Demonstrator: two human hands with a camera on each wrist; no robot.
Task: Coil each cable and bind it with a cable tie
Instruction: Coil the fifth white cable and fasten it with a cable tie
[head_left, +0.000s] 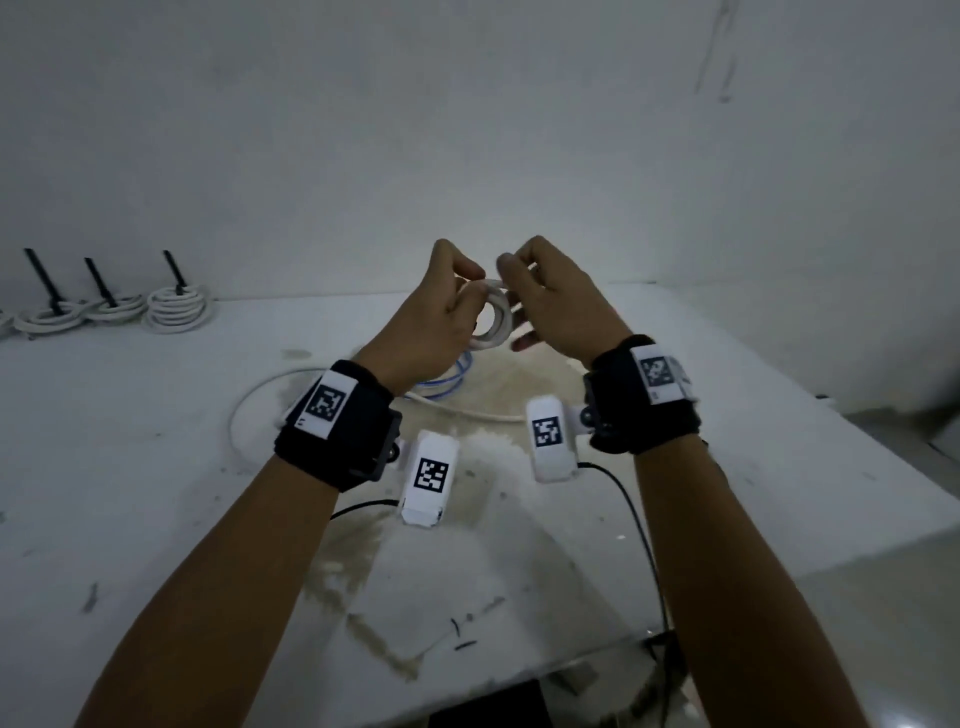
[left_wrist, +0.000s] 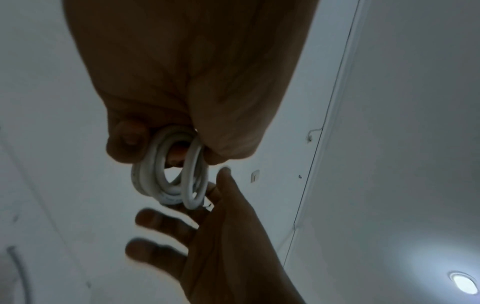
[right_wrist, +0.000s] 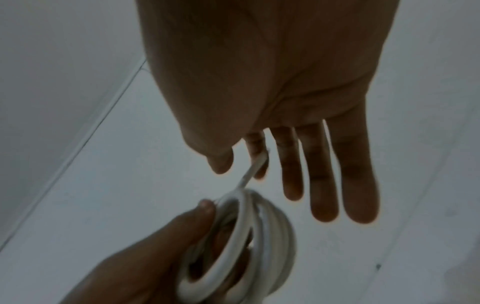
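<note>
A white cable coil (head_left: 493, 317) of several loops hangs in the air above the table (head_left: 156, 467), between both hands. My left hand (head_left: 452, 299) grips the coil with its fingers through the loops (left_wrist: 168, 174). My right hand (head_left: 522, 283) is just to its right. In the right wrist view its thumb and index finger pinch the free strand (right_wrist: 253, 168) that leads off the coil (right_wrist: 254, 242), and the other three fingers (right_wrist: 324, 174) are straight. No cable tie shows on this coil.
Three bound white coils (head_left: 176, 309) with upright black ties (head_left: 174, 270) stand along the wall at back left. A loose white cable (head_left: 249, 400) and a blue cable (head_left: 447, 382) lie under my hands. The table's edge drops off at right (head_left: 779, 545).
</note>
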